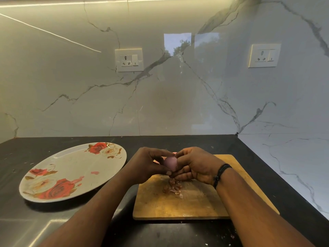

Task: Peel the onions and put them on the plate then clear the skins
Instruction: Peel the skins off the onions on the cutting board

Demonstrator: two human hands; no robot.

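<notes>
While both hands meet above the wooden board (187, 205), a small pale purple onion (170, 163) sits between them. The left hand (147, 164) curls round the onion from the left, with its thumb under it and its fingers over the top. The right hand (194, 166) curls round it from the right, and its fingertips pinch at the onion's top edge. The onion looks smooth and shiny where it shows, and it is held up off the board. A black band (220, 172) goes round the right wrist.

Under the hands, a little heap of brown skins (172, 188) lies on the board. The board lies flat on the dark counter (178, 141), close to the person.

To the left of the board lies a big round plate (71, 172) with red and white roses painted on it. It rests on the counter, near the board but not touching it. A tiny pink scrap (94, 172) lies on the plate, too small to tell what it is. Little bits lie scattered on the counter.

Behind the counter stands a white marble wall (178, 97) with grey lines in it. Two white sockets are set in the wall, one on the left (129, 60) and one on the right (264, 55).
</notes>
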